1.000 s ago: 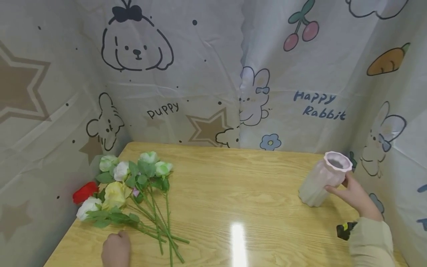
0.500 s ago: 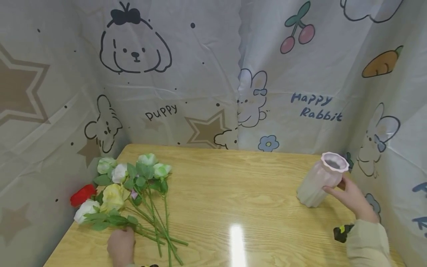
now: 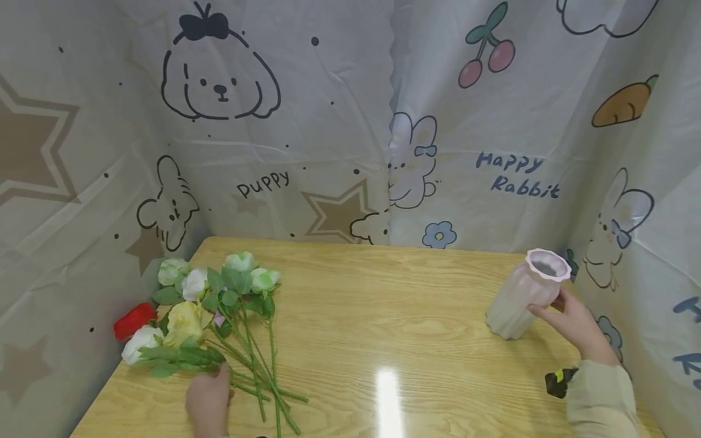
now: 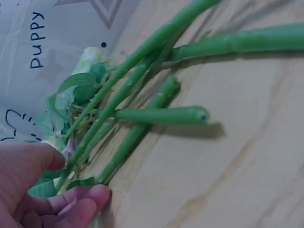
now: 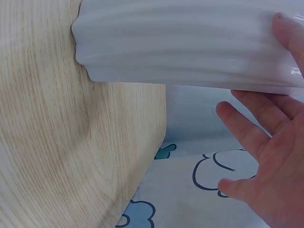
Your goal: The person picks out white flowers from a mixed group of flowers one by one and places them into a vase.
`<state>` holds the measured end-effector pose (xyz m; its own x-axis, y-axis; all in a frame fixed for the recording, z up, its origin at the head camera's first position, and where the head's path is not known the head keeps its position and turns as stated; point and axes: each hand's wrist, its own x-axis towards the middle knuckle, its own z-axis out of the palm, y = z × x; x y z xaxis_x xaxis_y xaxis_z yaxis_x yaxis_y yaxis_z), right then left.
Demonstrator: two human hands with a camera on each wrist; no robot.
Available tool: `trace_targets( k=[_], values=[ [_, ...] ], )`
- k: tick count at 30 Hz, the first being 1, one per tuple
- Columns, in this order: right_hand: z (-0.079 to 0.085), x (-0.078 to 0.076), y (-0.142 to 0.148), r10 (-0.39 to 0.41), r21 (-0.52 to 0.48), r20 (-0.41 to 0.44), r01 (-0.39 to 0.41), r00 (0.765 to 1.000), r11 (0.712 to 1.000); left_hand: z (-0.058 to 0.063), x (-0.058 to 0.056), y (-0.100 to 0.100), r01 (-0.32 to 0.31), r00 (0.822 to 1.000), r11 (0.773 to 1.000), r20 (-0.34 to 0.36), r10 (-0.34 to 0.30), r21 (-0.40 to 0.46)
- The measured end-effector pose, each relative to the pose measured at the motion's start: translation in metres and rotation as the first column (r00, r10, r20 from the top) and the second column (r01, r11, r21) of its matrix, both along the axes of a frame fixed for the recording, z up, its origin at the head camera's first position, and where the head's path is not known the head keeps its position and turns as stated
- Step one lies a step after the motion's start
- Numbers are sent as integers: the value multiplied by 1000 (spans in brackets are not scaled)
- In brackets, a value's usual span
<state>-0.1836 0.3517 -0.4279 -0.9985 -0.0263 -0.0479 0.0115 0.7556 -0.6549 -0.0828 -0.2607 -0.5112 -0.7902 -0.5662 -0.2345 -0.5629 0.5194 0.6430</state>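
My left hand (image 3: 208, 398) is at the near stems and leaves of a bunch of artificial flowers on the left side of the table. In the left wrist view the thumb and fingertips are apart, with green stems (image 4: 121, 147) passing between them. Close by lie a yellow rose (image 3: 187, 323), a white rose (image 3: 143, 344) and a red rose (image 3: 134, 321). Over on the right, my right hand (image 3: 577, 325) holds a pale pink-and-white vase (image 3: 517, 301) below its scalloped rim, thumb on the near side. The vase's ribbed base meets the tabletop in the right wrist view.
A wooden table (image 3: 350, 316) reaches back to a printed curtain (image 3: 339, 140), which also hangs along both sides. More pale green blooms (image 3: 241, 262) lie at the back of the bunch. The cut stem ends point toward the table's front.
My left hand has moved right and slightly forward, from below the flowers to the near stems and leaves. The right hand stays on the vase, and the head view has shifted slightly.
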Motion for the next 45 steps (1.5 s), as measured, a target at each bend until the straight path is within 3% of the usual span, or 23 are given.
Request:
trace_targets(
  k=[7, 13, 20, 27, 33, 38, 45],
  values=[
    [3, -2, 0, 14, -8, -5, -14, 1000, 1000, 0, -6, 0, 1, 1000, 1000, 6, -1, -5],
    [7, -8, 2, 61, -79, -36, -64, 997, 995, 2, -6, -1, 14, 1000, 1000, 27, -14, 26],
    [7, -6, 4, 70, -64, -43, -73, 997, 995, 9, -4, -1, -7, 999, 1000, -51, 8, 27],
    [8, -3, 0, 53, -49, -93, -58, 994, 997, 36, -5, 5, -57, 989, 998, -142, 50, -41],
    [5, 0, -3, 42, -51, -128, -49, 991, 997, 66, -9, 18, -105, 963, 981, -263, 59, -164],
    [7, 5, -8, 22, -17, -73, -23, 997, 1000, 84, -11, 32, -90, 943, 963, -333, 0, -255],
    [10, 12, -14, -14, 86, 22, 12, 1000, 996, 98, -14, 52, -10, 929, 951, -355, -106, -310]
  ],
)
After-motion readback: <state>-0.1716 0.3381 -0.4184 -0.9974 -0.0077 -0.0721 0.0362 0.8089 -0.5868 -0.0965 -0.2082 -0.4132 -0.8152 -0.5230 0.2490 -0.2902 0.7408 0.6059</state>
